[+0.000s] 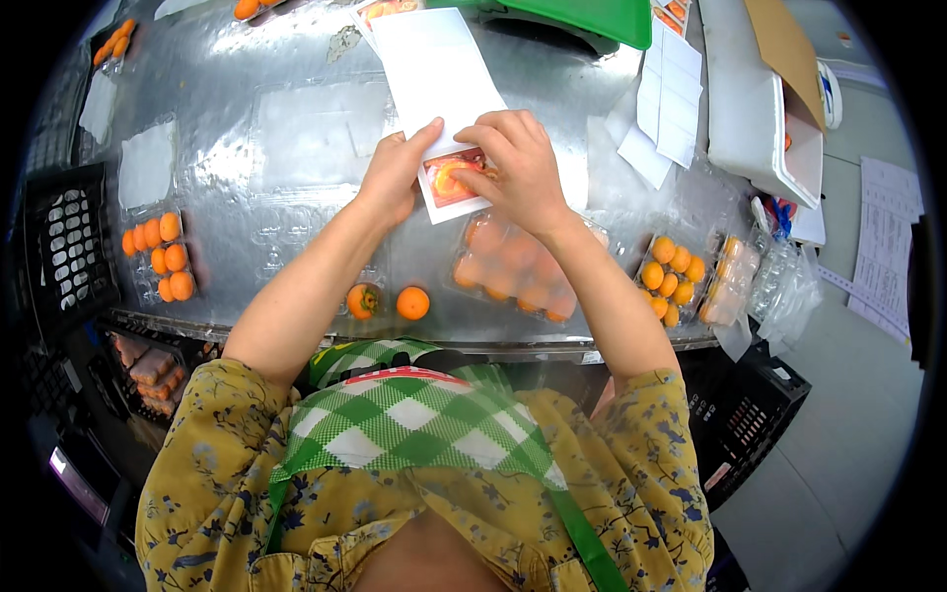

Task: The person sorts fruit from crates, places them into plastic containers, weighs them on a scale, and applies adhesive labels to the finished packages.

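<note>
Over the metal table, both my hands hold a strip of labels (434, 69), white with a printed fruit picture at its near end. My left hand (395, 173) pinches its left edge between thumb and fingers. On the printed label, the fingers of my right hand (523, 168) are bent and pressed to the right side. Below my right wrist lies a clear plastic box of orange fruit (518, 259), partly covered by my forearm. Two loose persimmons, one showing its leafy cap (363, 300) and one plain (412, 303), sit near the table's front edge.
Filled fruit packs stand at left (158, 252) and right (673, 276). Folded white papers (671, 99) lie near a green tray (582, 18). A white foam box (740, 109) occupies the far right. Black crates (74, 242) flank the table, and plastic packaging (784, 281) hangs over its right edge.
</note>
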The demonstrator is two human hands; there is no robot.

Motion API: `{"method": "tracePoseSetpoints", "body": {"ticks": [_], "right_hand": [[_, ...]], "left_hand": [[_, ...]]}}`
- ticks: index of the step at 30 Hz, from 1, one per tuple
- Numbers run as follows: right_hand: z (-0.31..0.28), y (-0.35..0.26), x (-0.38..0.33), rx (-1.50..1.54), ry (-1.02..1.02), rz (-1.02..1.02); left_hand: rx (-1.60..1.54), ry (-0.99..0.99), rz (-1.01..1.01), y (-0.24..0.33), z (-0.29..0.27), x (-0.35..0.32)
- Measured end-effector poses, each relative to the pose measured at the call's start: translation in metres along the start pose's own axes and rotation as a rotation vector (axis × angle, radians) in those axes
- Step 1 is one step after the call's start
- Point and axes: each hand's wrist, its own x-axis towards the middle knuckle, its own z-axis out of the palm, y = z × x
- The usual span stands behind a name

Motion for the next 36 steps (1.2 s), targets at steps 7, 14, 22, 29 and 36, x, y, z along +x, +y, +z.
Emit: {"method": "tracePoseSetpoints", "body": {"ticks": [7, 14, 22, 29, 36], "right_hand": [[0.022, 0.001, -0.009, -0.118, 0.137, 0.133], [0.046, 0.0, -0.015, -0.172, 0.162, 0.291], [0.033, -0.014, -0.023, 0.103, 0.1, 0.172], [0.031, -0.018, -0.023, 0.129, 0.145, 0.263], [0.03, -0.021, -0.022, 0.11, 0.133, 0.281]], "left_hand": [[-0.222, -0.285, -0.124, -0.005, -0.01, -0.01], [0.017, -0.115, -0.067, -0.037, -0.024, -0.014], [-0.11, -0.079, -0.075, -0.028, -0.027, -0.018], [-0.157, -0.119, -0.003, -0.027, -0.024, -0.022], [0.039, -0.101, 0.06, -0.024, -0.021, -0.02]]}}
